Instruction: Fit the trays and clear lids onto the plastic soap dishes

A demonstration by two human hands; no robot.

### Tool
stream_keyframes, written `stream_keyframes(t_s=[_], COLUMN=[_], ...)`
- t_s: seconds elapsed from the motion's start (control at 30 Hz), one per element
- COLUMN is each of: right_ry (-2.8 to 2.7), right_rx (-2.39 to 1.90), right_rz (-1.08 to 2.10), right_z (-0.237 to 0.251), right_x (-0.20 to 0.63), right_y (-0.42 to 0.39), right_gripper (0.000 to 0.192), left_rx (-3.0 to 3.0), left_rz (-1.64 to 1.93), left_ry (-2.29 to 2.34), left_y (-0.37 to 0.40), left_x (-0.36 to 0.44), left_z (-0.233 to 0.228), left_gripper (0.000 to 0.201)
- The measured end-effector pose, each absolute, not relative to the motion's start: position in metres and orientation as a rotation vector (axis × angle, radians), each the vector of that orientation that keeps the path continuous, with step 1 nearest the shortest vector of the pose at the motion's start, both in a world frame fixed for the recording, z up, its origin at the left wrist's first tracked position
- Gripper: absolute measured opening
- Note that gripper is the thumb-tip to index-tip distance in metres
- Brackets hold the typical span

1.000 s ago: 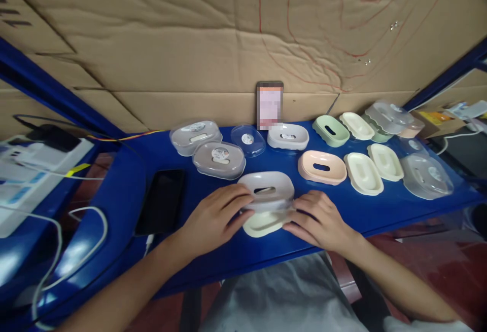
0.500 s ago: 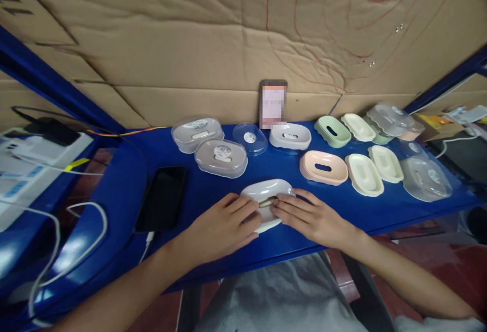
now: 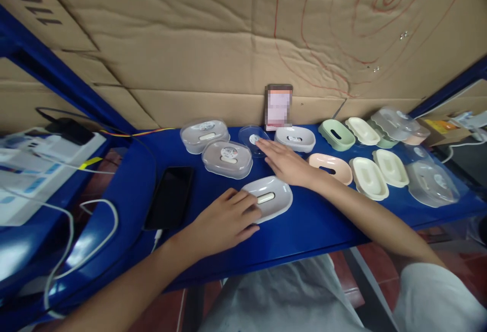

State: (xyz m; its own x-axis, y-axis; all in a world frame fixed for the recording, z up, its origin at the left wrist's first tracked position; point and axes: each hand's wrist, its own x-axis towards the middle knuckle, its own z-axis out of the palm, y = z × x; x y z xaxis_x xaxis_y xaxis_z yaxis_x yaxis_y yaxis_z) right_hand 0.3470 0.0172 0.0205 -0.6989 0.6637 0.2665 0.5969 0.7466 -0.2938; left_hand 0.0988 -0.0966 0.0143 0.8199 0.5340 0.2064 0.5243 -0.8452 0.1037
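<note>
My left hand (image 3: 230, 218) holds the left end of a pale grey-white soap dish (image 3: 281, 201), its fingers over the rim. A cream oblong insert lies in the slot at the dish's middle. Beyond the dish, my right hand (image 3: 287, 163) stretches out with straight fingers, their tips over a clear plastic lid (image 3: 246, 138) with a round sticker. Whether they touch the lid I cannot tell. Left of this lid are two pale dishes under clear covers, one nearer (image 3: 228, 162) and one farther (image 3: 203, 139). Another pale dish (image 3: 300, 144) sits right of the lid.
Peach (image 3: 338, 164) and green (image 3: 338, 142) dishes, cream trays (image 3: 369, 182) and clear covers (image 3: 433, 182) spread to the right on the blue table (image 3: 251, 251). A dark phone (image 3: 171, 195) with a cable lies left. Another phone (image 3: 278, 106) leans on the cardboard behind.
My right hand has left the soap dish and moved forward to the clear lid. The cream insert now shows in the slot. My left hand stays at the dish.
</note>
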Motion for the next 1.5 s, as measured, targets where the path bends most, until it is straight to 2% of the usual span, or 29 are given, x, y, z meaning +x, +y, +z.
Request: stream_keyframes(t_s=[0.17, 0.4, 0.67, 0.77, 0.93, 1.1, 1.23, 1.37, 1.5], right_ry=[-2.688, -2.632, -2.378, -2.243, -2.231, -2.403, -2.534, -2.686, -2.715], right_rx=[-1.055, -1.081, -1.170, -1.189, -1.049, -0.831, -0.787, -0.645, -0.560], right_rz=[0.221, 0.165, 0.077, 0.096, 0.253, 0.247, 0.250, 0.320, 0.374], right_z=[0.012, 0.020, 0.000, 0.001, 0.014, 0.010, 0.006, 0.011, 0.014], right_x=[0.341, 0.377, 0.420, 0.423, 0.409, 0.385, 0.381, 0.389, 0.392], right_y=[0.024, -0.022, -0.064, -0.066, -0.084, -0.106, -0.103, -0.094, -0.086], right_gripper=[0.051, 0.049, 0.030, 0.033, 0.044, 0.051, 0.053, 0.064, 0.058], left_rx=[3.006, 2.874, 2.829, 2.813, 2.865, 2.819, 2.719, 2.680, 2.703], left_rz=[0.302, 0.298, 0.248, 0.309, 0.617, 0.605, 0.566, 0.571, 0.570], left_ry=[0.876, 0.932, 1.032, 1.009, 1.026, 1.035, 1.019, 1.065, 1.048], left_y=[-0.099, -0.096, -0.093, -0.093, -0.092, -0.088, -0.084, -0.083, -0.083], left_x=[0.102, 0.089, 0.082, 0.084, 0.086, 0.086, 0.084, 0.083, 0.082], left_z=[0.016, 0.031, 0.030, 0.026, 0.014, 0.007, 0.004, 0.001, -0.002], left_gripper=[0.012, 0.012, 0.016, 0.031, 0.057, 0.091, 0.097, 0.102, 0.105])
